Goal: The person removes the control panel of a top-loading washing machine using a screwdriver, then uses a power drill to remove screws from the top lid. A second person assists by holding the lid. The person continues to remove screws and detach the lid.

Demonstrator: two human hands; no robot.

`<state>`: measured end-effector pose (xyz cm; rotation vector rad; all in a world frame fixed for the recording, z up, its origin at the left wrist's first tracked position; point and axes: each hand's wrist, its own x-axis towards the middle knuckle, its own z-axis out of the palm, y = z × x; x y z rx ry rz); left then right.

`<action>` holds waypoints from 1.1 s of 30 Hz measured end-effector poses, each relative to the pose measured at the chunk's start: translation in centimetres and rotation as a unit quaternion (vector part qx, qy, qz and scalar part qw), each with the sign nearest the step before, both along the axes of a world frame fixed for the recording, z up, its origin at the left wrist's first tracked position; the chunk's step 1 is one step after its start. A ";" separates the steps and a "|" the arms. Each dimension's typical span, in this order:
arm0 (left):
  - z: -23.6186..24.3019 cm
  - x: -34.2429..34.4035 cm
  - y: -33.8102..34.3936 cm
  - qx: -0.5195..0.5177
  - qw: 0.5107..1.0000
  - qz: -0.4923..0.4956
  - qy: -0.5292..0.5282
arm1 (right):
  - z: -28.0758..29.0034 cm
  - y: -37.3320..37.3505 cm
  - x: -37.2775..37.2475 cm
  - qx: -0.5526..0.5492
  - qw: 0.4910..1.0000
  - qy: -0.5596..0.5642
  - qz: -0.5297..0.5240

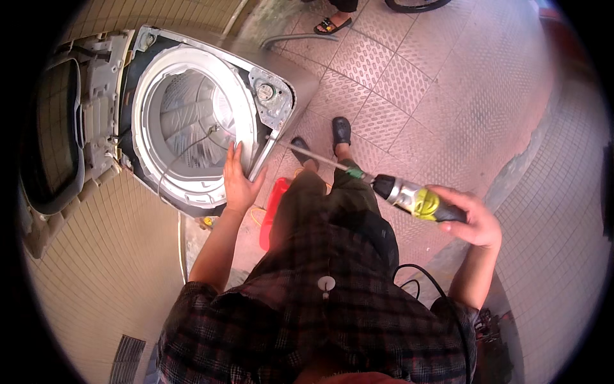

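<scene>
A top-loading washing machine (310, 80) stands at the left with its top panel (102, 109) swung up. Inside its white tub ring (245, 121) the metal drum (176, 102) shows, and a thin hose or cable (185, 150) hangs over into it. My left hand (242, 182) lies on the near right edge of the ring, fingers stretched out. To the right, my right hand (476, 221) is wrapped round the black end of a yellow, silver and black handheld tool (409, 197). Its long thin rod (320, 157) points toward the machine's corner, apparently not touching it.
A red object (272, 211) lies on the floor by my left leg. A grey hose (300, 37) lies beyond the machine. Another person's sandalled foot (332, 24) and part of a wheel (416, 5) are at the top. A black cable (441, 291) passes my right arm; tiled walls (556, 192) flank me.
</scene>
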<state>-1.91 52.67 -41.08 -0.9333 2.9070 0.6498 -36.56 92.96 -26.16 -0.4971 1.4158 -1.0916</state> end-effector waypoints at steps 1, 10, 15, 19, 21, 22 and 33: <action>0.0 0.1 0.0 0.003 1.000 0.001 -0.001 | -0.2 0.9 0.0 0.029 0.998 -0.037 -0.039; 0.0 0.6 -0.2 0.005 1.000 0.008 0.000 | -4.2 -1.2 3.2 0.121 0.957 -0.026 -0.261; 0.0 1.0 -0.4 0.027 0.999 0.014 0.020 | -8.8 -6.3 4.6 0.188 0.959 0.051 -0.206; 0.6 0.5 -0.6 0.042 0.999 0.020 0.025 | -11.0 -9.7 5.9 0.227 0.952 0.069 -0.192; 0.5 0.8 -0.6 0.047 0.998 0.017 0.032 | -10.7 -11.2 6.8 0.239 0.951 0.077 -0.180; 0.5 0.9 -0.6 0.051 0.998 0.021 0.034 | -10.6 -12.2 7.1 0.239 0.951 0.075 -0.179; 0.8 0.5 -1.6 0.053 0.998 0.044 0.008 | -17.5 -21.5 2.3 0.180 0.971 0.127 -0.091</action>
